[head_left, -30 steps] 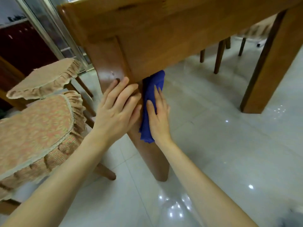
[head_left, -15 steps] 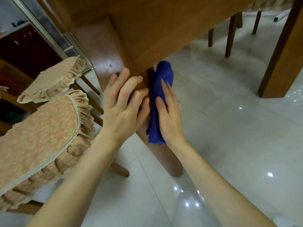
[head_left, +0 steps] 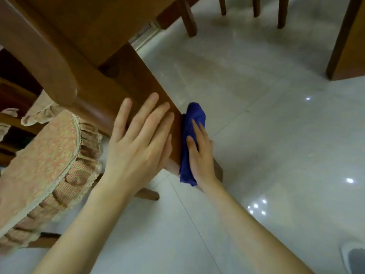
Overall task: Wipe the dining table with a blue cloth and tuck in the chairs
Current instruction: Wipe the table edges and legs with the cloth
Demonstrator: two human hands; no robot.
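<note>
- Cushioned chair [head_left: 39,161] at 9 o'clock of the table leg [head_left: 142,89].
- Left hand [head_left: 138,149] flat on the leg, fingers spread.
- Right hand [head_left: 201,155], fingers straight, presses blue cloth [head_left: 194,115] onto it at 3 o'clock.

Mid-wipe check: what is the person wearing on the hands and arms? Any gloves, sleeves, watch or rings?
Nothing shows. The left hand and right hand are ungloved. The left forearm and right forearm are uncovered to the frame edge. No watch, bracelet or ring is visible.
</note>
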